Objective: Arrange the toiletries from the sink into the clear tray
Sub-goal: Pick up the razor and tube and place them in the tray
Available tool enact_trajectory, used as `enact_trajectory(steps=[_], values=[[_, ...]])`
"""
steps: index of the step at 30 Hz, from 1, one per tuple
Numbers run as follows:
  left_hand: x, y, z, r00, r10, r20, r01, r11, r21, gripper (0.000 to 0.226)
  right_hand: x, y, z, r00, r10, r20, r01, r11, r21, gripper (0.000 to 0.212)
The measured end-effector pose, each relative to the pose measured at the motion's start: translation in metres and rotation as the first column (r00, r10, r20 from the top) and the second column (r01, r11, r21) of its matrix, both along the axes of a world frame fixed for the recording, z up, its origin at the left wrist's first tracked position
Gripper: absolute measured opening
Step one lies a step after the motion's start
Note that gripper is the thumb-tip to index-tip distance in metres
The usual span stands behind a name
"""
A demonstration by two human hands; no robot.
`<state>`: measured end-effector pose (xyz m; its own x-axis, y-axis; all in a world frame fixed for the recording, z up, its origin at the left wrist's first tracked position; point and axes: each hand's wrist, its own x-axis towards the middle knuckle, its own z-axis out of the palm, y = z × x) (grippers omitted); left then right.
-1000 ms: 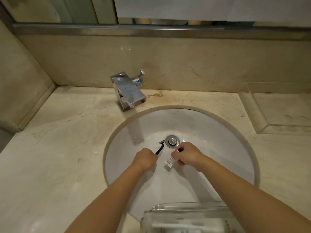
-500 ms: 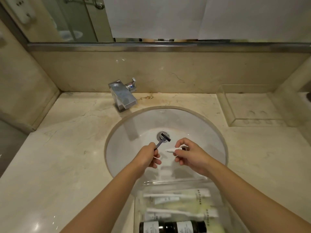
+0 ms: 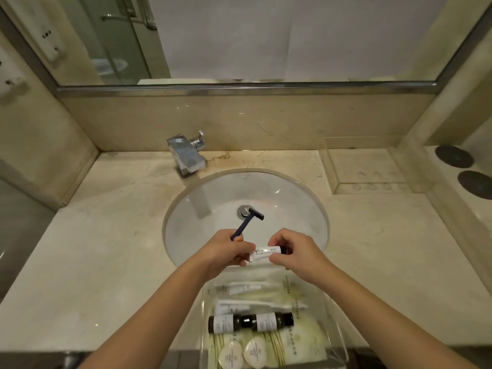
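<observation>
Over the sink [image 3: 292, 198], left hand [image 3: 226, 253] grips razor [image 3: 247, 222], right hand [image 3: 295, 253] pinches tube [image 3: 265, 253].

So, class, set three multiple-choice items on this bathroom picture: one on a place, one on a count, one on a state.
1. Where is the clear plastic tray with toiletries?
A. beside the tap
B. at the counter's near edge
C. inside the basin

2. How many dark brown bottles lie in it?
A. two
B. four
C. none

3. What is the dark blue razor's state?
A. lying over the drain
B. lying in the tray
C. held up by the left hand

Key: 1 B, it sits below the white sink; 2 A, two lie end to end; 3 C, fingers grip its handle.
</observation>
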<state>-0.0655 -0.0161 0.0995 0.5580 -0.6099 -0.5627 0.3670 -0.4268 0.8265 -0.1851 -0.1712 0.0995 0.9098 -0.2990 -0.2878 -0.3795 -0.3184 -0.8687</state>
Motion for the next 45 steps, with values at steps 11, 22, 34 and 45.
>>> enact_trajectory(steps=[11, 22, 34, 45], values=[[-0.064, 0.032, 0.012, 0.878, -0.393, 0.272, 0.273, 0.880, 0.389, 0.025, -0.098, 0.021, -0.014, 0.980, 0.151, -0.130, -0.186, 0.927, -0.326, 0.018], [-0.109, 0.053, 0.009, 0.605, -0.601, 0.522, 0.361, 0.792, 0.493, 0.014, -0.133, 0.039, -0.027, 0.942, 0.281, -0.186, -0.336, 0.759, -0.557, 0.024], [-0.143, 0.046, -0.002, 0.423, -0.568, 0.706, 0.323, 0.823, 0.468, 0.020, -0.137, 0.020, 0.001, 0.982, 0.189, -0.028, -0.174, 0.824, -0.538, 0.034], [-0.158, 0.029, -0.016, 0.320, -0.499, 0.805, 0.297, 0.860, 0.415, 0.036, -0.129, 0.014, 0.002, 0.882, 0.391, -0.264, -0.455, 0.556, -0.696, 0.012]])
